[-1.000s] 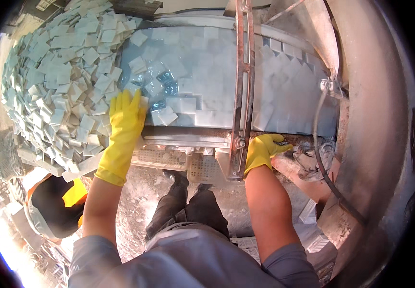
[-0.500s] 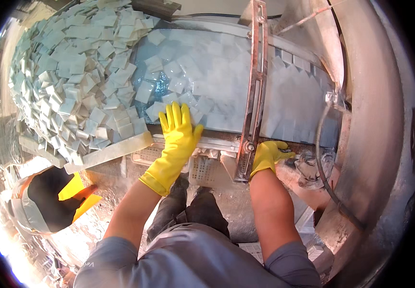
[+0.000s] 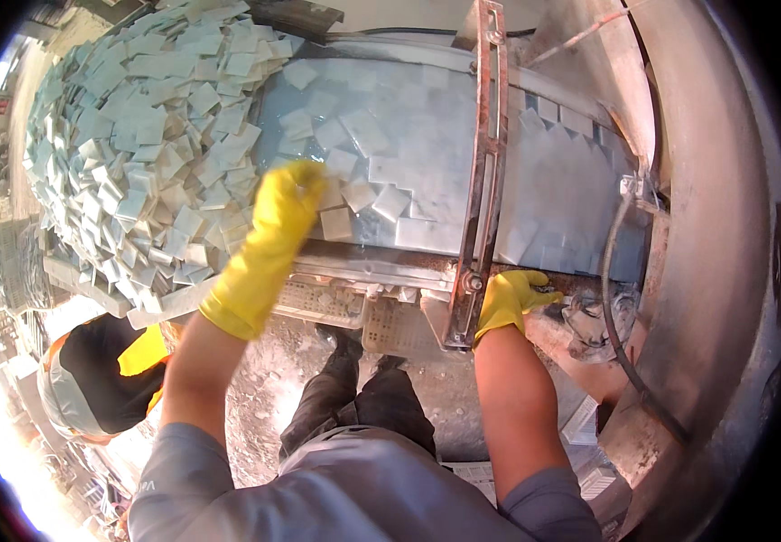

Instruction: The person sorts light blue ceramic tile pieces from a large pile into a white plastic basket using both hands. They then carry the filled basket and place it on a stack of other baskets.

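Note:
My left hand (image 3: 278, 217), in a yellow rubber glove, reaches over the wet grey belt (image 3: 427, 126) and touches loose pale square tiles (image 3: 354, 194) at the edge of a big heap of tiles (image 3: 151, 135). Motion blur hides whether its fingers hold a tile. My right hand (image 3: 512, 298), also gloved in yellow, rests on the rusty front edge of the machine beside an upright metal bar (image 3: 485, 172), fingers curled on the edge. A neat row of tiles (image 3: 562, 126) lies on the belt past the bar.
Another person (image 3: 106, 379) in black with orange and yellow crouches at the lower left. A black cable (image 3: 616, 298) hangs at the right by a curved metal wall (image 3: 715, 226). My dark trousers (image 3: 359, 397) stand on dusty ground below.
My left hand swept from the belt's front edge up and left toward the tile heap. The right hand stayed on the machine's edge.

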Action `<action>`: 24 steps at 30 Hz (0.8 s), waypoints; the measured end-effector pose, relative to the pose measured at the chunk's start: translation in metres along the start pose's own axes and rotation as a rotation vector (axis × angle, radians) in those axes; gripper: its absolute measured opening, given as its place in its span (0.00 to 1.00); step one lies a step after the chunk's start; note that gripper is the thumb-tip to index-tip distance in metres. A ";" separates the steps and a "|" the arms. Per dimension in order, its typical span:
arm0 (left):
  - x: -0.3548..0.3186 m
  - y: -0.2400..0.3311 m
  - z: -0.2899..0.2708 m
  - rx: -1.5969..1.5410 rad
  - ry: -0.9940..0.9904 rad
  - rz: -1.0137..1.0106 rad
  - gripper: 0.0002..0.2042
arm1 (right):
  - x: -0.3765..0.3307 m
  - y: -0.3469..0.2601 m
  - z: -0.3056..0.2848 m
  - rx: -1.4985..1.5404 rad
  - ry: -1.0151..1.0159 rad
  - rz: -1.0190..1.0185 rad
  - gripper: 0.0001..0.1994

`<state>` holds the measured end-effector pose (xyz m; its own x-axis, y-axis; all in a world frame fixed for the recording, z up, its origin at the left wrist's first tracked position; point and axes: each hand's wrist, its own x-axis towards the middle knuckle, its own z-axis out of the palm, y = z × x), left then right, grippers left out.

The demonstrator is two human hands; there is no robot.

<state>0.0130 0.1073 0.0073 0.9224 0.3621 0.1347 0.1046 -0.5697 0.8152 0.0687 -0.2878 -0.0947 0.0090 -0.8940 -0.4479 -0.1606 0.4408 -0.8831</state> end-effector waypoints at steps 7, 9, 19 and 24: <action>0.115 -0.066 -0.042 0.980 0.226 0.446 0.20 | -0.036 -0.030 0.007 0.126 0.094 0.178 0.25; 0.120 -0.066 -0.015 0.786 0.171 0.509 0.22 | 0.010 0.004 0.004 0.195 0.064 0.098 0.27; 0.168 -0.108 -0.030 0.993 0.081 0.498 0.33 | 0.004 0.000 0.001 0.347 0.057 0.030 0.26; 0.157 -0.114 0.037 1.190 0.214 0.177 0.39 | -0.029 -0.022 0.012 0.454 0.047 0.205 0.28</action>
<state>0.1593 0.2017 -0.0848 0.8903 0.2615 0.3727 0.3626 -0.9023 -0.2332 0.0836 -0.2705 -0.0643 -0.0239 -0.7833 -0.6212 0.2913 0.5889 -0.7539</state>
